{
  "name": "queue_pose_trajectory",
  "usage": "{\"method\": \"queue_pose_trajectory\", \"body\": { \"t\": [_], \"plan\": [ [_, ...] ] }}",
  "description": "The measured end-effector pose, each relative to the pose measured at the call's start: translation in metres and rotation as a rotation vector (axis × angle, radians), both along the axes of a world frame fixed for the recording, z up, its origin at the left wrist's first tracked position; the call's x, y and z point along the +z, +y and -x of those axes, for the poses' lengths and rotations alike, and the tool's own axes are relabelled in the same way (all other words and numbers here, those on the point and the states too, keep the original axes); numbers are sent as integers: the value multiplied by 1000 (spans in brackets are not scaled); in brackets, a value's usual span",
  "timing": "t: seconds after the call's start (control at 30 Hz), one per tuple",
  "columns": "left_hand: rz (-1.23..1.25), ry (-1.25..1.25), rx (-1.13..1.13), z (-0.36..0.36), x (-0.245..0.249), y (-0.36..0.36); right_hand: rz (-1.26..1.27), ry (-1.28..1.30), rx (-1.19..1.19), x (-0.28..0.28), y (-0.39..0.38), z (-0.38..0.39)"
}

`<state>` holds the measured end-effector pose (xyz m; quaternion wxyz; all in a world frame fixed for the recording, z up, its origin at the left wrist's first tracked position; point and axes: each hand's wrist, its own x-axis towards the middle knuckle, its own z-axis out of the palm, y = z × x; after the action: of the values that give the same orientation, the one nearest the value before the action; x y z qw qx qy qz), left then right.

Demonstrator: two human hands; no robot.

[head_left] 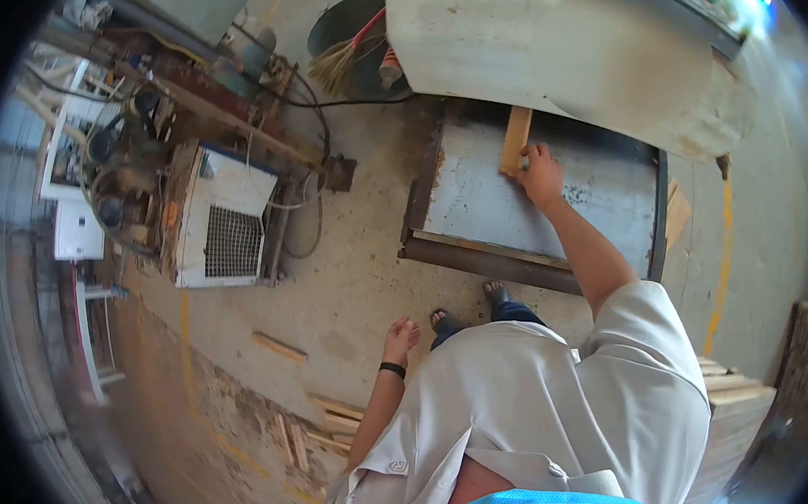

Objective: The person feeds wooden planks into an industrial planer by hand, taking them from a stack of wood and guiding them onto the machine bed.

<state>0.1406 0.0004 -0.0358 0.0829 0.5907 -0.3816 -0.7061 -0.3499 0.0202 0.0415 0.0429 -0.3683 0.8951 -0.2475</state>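
Observation:
My right hand (542, 176) is stretched forward over a flat metal-topped table (482, 201). Its fingers are closed at the near end of a narrow wooden board (517, 140), which lies on the metal surface. A small greenish spot shows between the fingers and the wood, too small to name. The far end of the board runs under the edge of a large pale machine cover (476, 32). My left hand (402, 339) hangs low beside my body, fingers loosely bent and holding nothing; a dark band is on that wrist.
Left of the table stands a white machine housing (231, 184) with a mesh grille and cables. A dark bin (345, 28) with a straw broom (335, 65) stands behind. Wooden strips (297, 441) lie on the floor at lower left. Stacked timber (730, 406) is at my right.

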Motion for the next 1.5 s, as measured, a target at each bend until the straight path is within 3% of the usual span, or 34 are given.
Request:
{"method": "queue_pose_trajectory", "body": {
  "t": [0.2, 0.37, 0.43, 0.5, 0.57, 0.63, 0.67, 0.8, 0.87, 0.9, 0.97, 1.0, 1.1, 1.2, 1.27, 1.3, 1.5],
  "plan": [
    [-65, -27, 307, -49, -19, 88, 74, -39, -87, -25, -19, 21],
    [20, -64, 326, -97, -68, 173, 8, 67, -103, -44, -25, 43],
    [67, -42, 438, -103, -53, 205, 118, -4, -119, -40, -34, 31],
    [56, -215, 463, -111, -33, 232, 52, 116, -17, -35, -48, 0],
    [151, -213, 604, -135, -80, 281, 37, 37, 137, -27, -56, -74],
    [123, -270, 692, -151, -68, 316, 96, 31, 318, -26, -53, -146],
    [115, -313, 700, -158, -60, 334, 194, -54, 454, -42, -51, -179],
    [4, -342, 857, -191, -51, 417, 156, -105, 870, -99, -23, -322],
    [-6, -368, 907, -214, -69, 464, -85, -165, 961, -95, 16, -402],
    [-15, -402, 920, -225, -75, 484, 40, -128, 1212, -142, 21, -414],
    [-54, -383, 1034, -243, -75, 513, -82, -110, 1424, -173, 38, -456],
    [-78, -367, 1106, -252, -73, 525, -334, -121, 1375, -158, 57, -488],
    [-120, -306, 1278, -274, -81, 556, -227, -31, 1651, -188, 73, -538],
    [-95, -203, 1467, -289, -95, 569, -285, -69, 1805, -210, 60, -593],
    [-85, -85, 1648, -298, -100, 567, -409, -94, 1787, -221, 41, -640],
    [-99, -81, 1660, -304, -101, 562, -518, -125, 1749, -226, 30, -666],
    [-258, -52, 1796, -346, -128, 516, -623, -213, 1783, -252, -11, -870]
  ]
}}
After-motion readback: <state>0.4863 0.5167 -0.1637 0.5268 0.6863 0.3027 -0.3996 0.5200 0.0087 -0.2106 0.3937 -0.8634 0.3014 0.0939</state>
